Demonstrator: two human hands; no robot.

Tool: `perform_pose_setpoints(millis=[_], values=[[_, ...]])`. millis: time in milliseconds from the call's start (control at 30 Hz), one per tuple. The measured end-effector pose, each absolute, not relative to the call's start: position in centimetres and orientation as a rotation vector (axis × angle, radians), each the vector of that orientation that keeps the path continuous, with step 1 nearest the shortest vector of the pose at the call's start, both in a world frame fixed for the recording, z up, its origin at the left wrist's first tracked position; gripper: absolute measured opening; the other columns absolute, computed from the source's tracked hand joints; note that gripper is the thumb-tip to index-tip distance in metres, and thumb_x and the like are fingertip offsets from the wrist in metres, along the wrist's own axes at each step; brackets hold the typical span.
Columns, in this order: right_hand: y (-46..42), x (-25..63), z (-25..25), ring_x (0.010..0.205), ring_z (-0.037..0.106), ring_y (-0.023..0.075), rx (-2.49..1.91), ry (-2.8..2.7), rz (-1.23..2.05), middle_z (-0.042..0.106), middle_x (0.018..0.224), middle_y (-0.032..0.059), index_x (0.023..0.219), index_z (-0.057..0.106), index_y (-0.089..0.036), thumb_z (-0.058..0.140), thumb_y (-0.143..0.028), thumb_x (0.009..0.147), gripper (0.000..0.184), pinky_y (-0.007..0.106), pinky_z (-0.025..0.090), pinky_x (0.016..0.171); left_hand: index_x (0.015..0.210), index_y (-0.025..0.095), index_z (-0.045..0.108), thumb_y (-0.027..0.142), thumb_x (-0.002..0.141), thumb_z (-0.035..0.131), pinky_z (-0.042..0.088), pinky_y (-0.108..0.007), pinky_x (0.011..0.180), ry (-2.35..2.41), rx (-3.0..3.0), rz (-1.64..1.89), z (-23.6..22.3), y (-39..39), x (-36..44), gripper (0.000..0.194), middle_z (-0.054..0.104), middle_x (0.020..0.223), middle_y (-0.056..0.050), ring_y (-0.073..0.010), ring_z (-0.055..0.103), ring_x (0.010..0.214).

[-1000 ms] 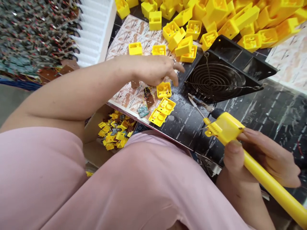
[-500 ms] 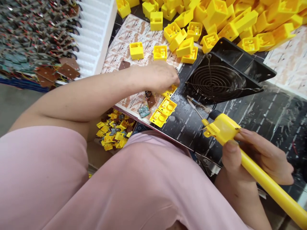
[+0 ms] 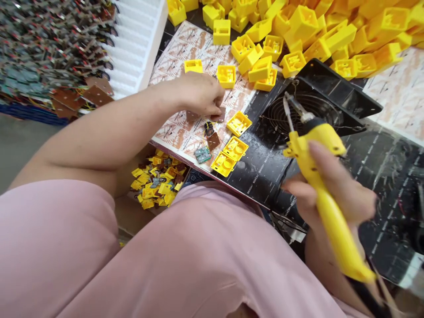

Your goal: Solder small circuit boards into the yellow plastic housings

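My right hand (image 3: 344, 190), slightly blurred, is wrapped round a yellow soldering iron (image 3: 334, 229) with a solder-feed guide. Its metal tip points up and away, in front of the black fan. My left hand (image 3: 203, 95) is over the patterned sheet, its bent fingers closed at the edge of a small brown circuit board (image 3: 218, 115). Near it lie a wired round black part (image 3: 209, 128), another brown board (image 3: 213, 141) and a green circuit board (image 3: 202, 154). A single open yellow casing (image 3: 239, 123) sits to the right, with two joined casings (image 3: 235, 148) nearer me.
A black fan (image 3: 304, 104) stands on the dark bench mat (image 3: 265, 176). Yellow housings (image 3: 304, 26) are heaped at the back. To the left, a white foam tray (image 3: 135, 39) adjoins a mass of wired boards (image 3: 56, 53). A box of yellow parts (image 3: 155, 181) sits below the bench edge.
My left hand has moved left off the single yellow casing to the brown board. My right hand has raised the soldering iron and turned its tip upward, in front of the fan.
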State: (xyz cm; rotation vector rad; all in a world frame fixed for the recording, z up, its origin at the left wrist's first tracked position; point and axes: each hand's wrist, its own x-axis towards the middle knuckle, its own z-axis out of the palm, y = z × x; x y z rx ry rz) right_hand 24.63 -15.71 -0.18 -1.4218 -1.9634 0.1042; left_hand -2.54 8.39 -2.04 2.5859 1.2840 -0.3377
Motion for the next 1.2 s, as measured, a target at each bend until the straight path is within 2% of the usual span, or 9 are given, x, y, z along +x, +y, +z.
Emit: perform_pose_setpoints(millis=[100, 300, 433, 600, 667, 800, 900, 1067, 1200], values=[[-12.6, 23.7, 0.3, 0.057, 0.071, 0.0155, -1.272, -2.213, 0.194, 0.076, 0.073, -0.0028, 0.121, 0.076, -0.031, 0.065, -0.028, 0.103, 0.021, 0.025, 0.056, 0.056, 0.096, 0.024, 0.081, 0.037, 0.083, 0.071, 0.052, -0.036, 0.079, 1.346, 2.446, -0.174, -1.5, 7.6, -3.6, 0.021, 0.077, 0.082, 0.001, -0.0187, 0.067, 0.084], [-5.4, 22.3, -0.7, 0.115, 0.074, 0.0282, -1.156, -2.608, 0.408, 0.076, 0.124, 0.0134, 0.135, 0.064, -0.022, 0.047, -0.016, 0.102, 0.038, 0.042, 0.061, 0.092, 0.124, 0.018, 0.072, 0.067, 0.092, 0.067, 0.050, -0.033, 0.068, 1.200, 2.002, 0.417, 1.1, 4.7, -6.3, 0.058, 0.080, 0.095, -0.003, -0.0104, 0.059, 0.075], [-1.9, 20.8, -1.5, 0.111, 0.071, 0.0281, -1.093, -2.807, 0.387, 0.074, 0.118, 0.0153, 0.135, 0.061, -0.020, 0.047, -0.016, 0.101, 0.037, 0.046, 0.055, 0.100, 0.116, 0.014, 0.076, 0.063, 0.091, 0.072, 0.059, -0.037, 0.067, 1.090, 1.890, 0.542, 0.8, 2.7, -7.1, 0.055, 0.082, 0.101, -0.010, -0.0145, 0.066, 0.072], [-0.7, 19.3, -1.8, 0.090, 0.070, 0.0261, -1.360, -2.774, 0.220, 0.075, 0.103, 0.0105, 0.138, 0.058, -0.021, 0.058, -0.031, 0.102, 0.037, 0.036, 0.050, 0.075, 0.104, 0.023, 0.077, 0.037, 0.099, 0.057, 0.064, -0.042, 0.091, 0.888, 2.230, 0.738, -1.1, 0.0, -7.7, 0.026, 0.082, 0.112, -0.008, -0.0211, 0.077, 0.101], [-1.1, 19.0, -2.2, 0.090, 0.070, 0.0275, -1.435, -2.686, 0.159, 0.075, 0.104, 0.0108, 0.139, 0.058, -0.022, 0.065, -0.043, 0.101, 0.044, 0.035, 0.048, 0.072, 0.100, 0.025, 0.078, 0.029, 0.100, 0.049, 0.061, -0.038, 0.101, 0.808, 2.395, 0.605, -1.7, -1.1, -8.3, 0.029, 0.080, 0.123, -0.007, -0.0195, 0.076, 0.113], [-2.8, 19.3, -2.8, 0.092, 0.071, 0.0260, -1.413, -2.619, 0.132, 0.076, 0.104, 0.0107, 0.137, 0.060, -0.022, 0.056, -0.055, 0.106, 0.045, 0.034, 0.047, 0.073, 0.096, 0.027, 0.079, 0.022, 0.096, 0.044, 0.061, -0.028, 0.096, 0.838, 2.437, 0.386, -2.6, -2.4, -10.0, 0.035, 0.082, 0.123, -0.003, -0.0155, 0.079, 0.105], [-4.4, 20.1, -3.0, 0.087, 0.070, 0.0249, -1.338, -2.674, 0.090, 0.076, 0.100, 0.0116, 0.136, 0.063, -0.020, 0.046, -0.055, 0.110, 0.046, 0.035, 0.046, 0.074, 0.101, 0.026, 0.078, 0.022, 0.093, 0.045, 0.062, -0.030, 0.095, 1.002, 2.350, 0.503, -3.3, -2.8, -10.8, 0.034, 0.083, 0.116, -0.003, -0.0166, 0.080, 0.104], [-6.5, 21.0, -2.7, 0.083, 0.070, 0.0249, -1.323, -2.666, 0.000, 0.076, 0.095, 0.0107, 0.134, 0.065, -0.020, 0.055, -0.059, 0.105, 0.049, 0.035, 0.046, 0.073, 0.106, 0.023, 0.076, 0.036, 0.099, 0.051, 0.061, -0.041, 0.099, 1.187, 2.401, 0.691, -3.3, -2.7, -9.3, 0.029, 0.080, 0.111, -0.007, -0.0226, 0.075, 0.107], [-7.7, 21.2, -2.2, 0.089, 0.074, 0.0257, -1.300, -2.546, 0.005, 0.079, 0.103, 0.0112, 0.131, 0.066, -0.020, 0.060, -0.045, 0.106, 0.036, 0.037, 0.053, 0.079, 0.108, 0.021, 0.076, 0.040, 0.097, 0.051, 0.057, -0.045, 0.102, 1.149, 2.622, 0.573, -2.5, -2.7, -6.8, 0.033, 0.077, 0.112, -0.009, -0.0274, 0.072, 0.110]])
